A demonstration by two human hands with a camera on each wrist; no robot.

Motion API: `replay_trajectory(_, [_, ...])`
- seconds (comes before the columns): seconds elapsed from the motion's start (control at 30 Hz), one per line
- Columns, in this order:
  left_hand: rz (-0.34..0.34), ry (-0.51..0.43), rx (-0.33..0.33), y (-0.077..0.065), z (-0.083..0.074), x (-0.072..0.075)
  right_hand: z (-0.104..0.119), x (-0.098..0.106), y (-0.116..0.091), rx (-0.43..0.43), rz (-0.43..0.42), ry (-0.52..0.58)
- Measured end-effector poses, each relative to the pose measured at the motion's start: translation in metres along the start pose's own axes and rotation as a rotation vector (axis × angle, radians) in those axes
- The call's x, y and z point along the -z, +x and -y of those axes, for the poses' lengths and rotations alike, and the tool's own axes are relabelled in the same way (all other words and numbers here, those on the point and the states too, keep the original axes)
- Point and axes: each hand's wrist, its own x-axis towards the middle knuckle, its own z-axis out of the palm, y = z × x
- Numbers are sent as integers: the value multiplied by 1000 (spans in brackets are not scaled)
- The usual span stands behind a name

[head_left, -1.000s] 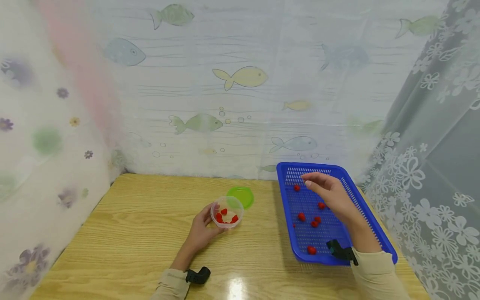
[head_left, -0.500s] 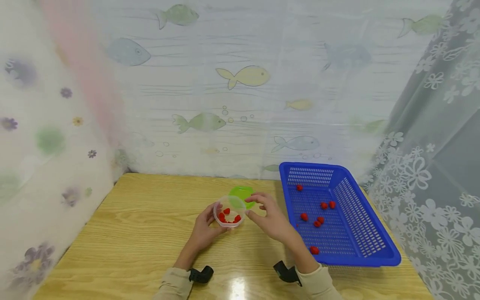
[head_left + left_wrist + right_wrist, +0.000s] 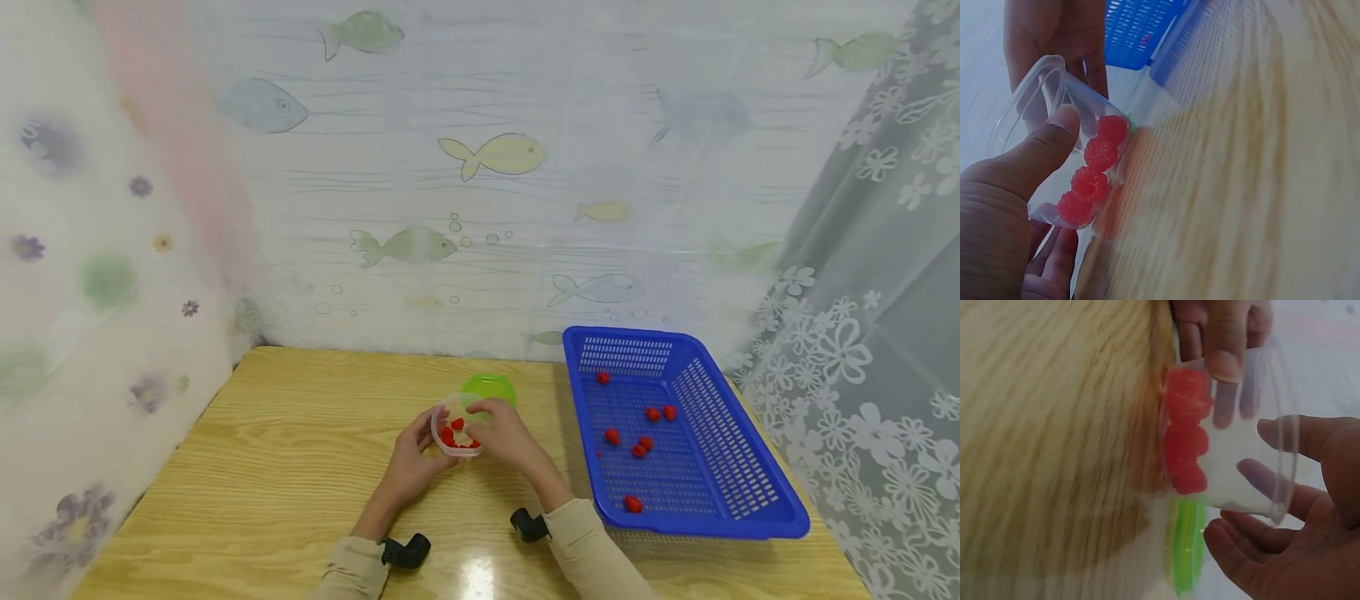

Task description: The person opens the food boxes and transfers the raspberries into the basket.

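My left hand point(image 3: 408, 471) grips a clear plastic cup point(image 3: 1229, 472) by its side, thumb on one face and fingers on the other. Several red raspberries point(image 3: 1101, 153) lie on the cup's bottom. My right hand point(image 3: 510, 437) is at the cup's right side. In the right wrist view its thumb and one finger reach in past the rim, apart and with nothing between them, while other fingers stay outside the wall. Behind the cup lies a green lid point(image 3: 491, 386), partly covered by the right hand in the head view.
A blue perforated basket point(image 3: 705, 527) stands on the right of the wooden table point(image 3: 300, 417), with several raspberries point(image 3: 612, 437) scattered on its floor. A patterned curtain point(image 3: 480, 208) hangs behind the table, and others hang at both sides.
My right hand has moved left from above the basket to the cup, and its thumb and a finger have entered the opening. The left hand keeps holding the cup in nearly the same place.
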Motion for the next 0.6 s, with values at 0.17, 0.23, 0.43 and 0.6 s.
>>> replay_trajectory(0.17, [0, 2, -13, -1, 2, 0, -1, -7, 18, -39, 60, -84])
replay_trajectory(0.23, [-1, 6, -9, -1, 2, 1, 0, -8, 23, -69, 89, -82])
replay_trajectory(0.43, [-6, 8, 1, -1, -1, 2, 4, -11, 28, -93, 119, -64])
replay_trajectory(0.6, [-10, -5, 29, 0, -2, 3, 3, -13, 29, -88, 102, -71])
